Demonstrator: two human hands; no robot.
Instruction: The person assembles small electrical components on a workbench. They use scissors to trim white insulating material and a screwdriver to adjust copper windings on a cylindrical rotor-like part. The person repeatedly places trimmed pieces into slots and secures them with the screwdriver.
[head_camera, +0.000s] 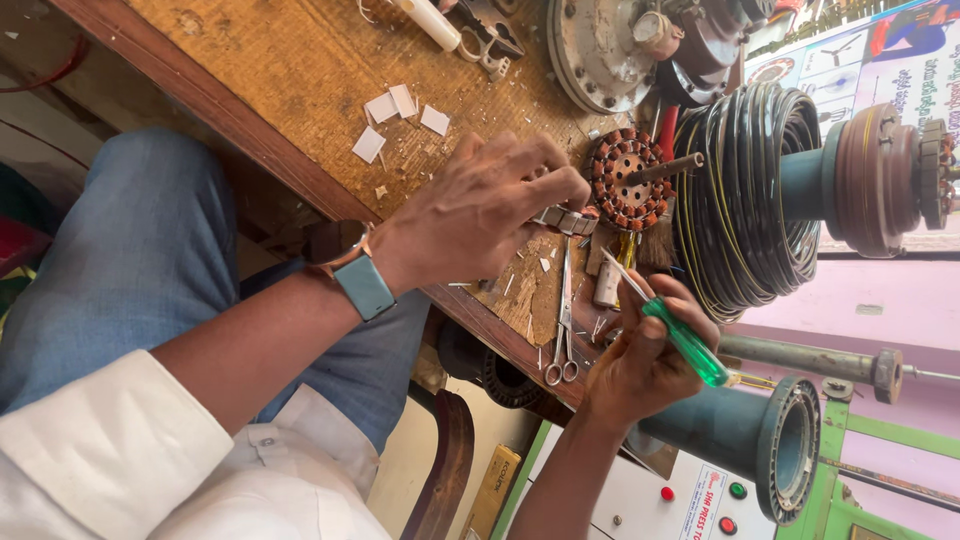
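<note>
Two hands work a copper-wound stator (627, 180) standing on edge on the table (300, 70): left hand (480, 205) fingers pinched at its rim, right hand (645, 350) fingers clamped on a green-handled screwdriver (672, 328), seemingly tucking windings; next needs careful tip placement

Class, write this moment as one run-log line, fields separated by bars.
left hand: fingertips on round copper-wound stator | right hand: holds green-handled screwdriver, tip toward stator | steel scissors lying on wooden bench

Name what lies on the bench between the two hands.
Head view: scissors lie on the bench between the left hand and the right hand, which grips a green screwdriver.
</note>
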